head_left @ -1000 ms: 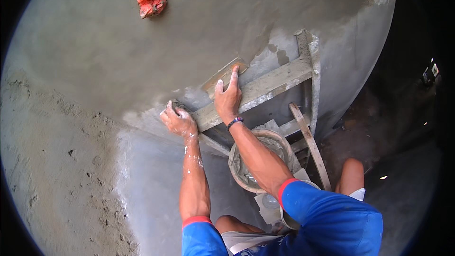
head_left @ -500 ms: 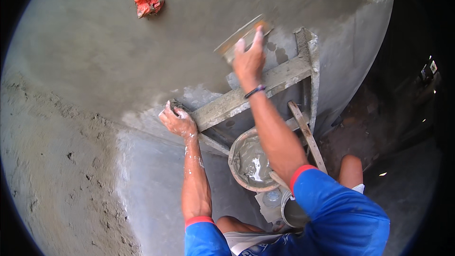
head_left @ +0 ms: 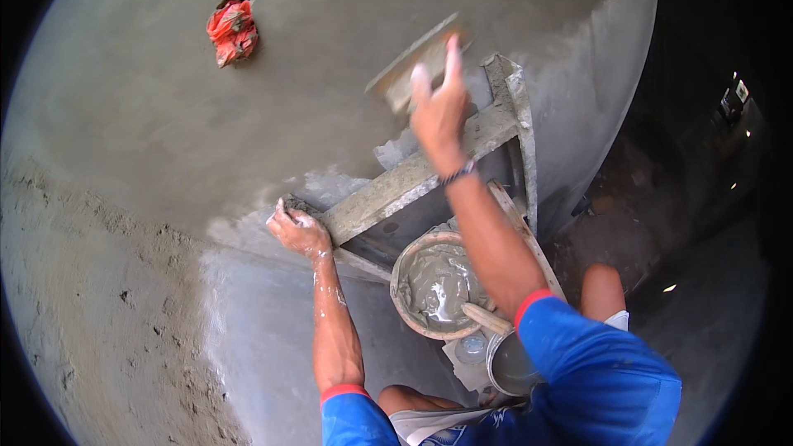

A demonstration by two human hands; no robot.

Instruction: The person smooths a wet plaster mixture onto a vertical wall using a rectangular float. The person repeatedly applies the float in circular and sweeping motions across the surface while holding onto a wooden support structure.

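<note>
My right hand (head_left: 438, 116) grips a plastering trowel (head_left: 421, 62) with a flat rectangular blade, slightly blurred, against the wet grey plaster (head_left: 322, 74); its index finger points along the tool. Lower left, my left hand (head_left: 299, 233) is closed around the mortar-crusted end of a wooden frame (head_left: 388, 198). The frame leans along the plastered wall, its crossbar running up to the right under my right wrist. White smears mark my left fingers and forearm. Beneath the frame, a round tub (head_left: 399, 297) holds wet grey mortar.
A crumpled red plastic bag (head_left: 233, 31) plugs a hole in the plaster. Beside the tub are a bucket (head_left: 493, 359), a wooden handle (head_left: 487, 318) and a clear round container (head_left: 472, 348). A narrow wooden strip (head_left: 541, 256) slants past my right forearm. Rough plaster (head_left: 107, 306) covers the left side.
The trowel and my right hand have shifted slightly left relative to the plaster bag's surroundings in view. The whole view has moved a little; my left hand keeps its hold.
</note>
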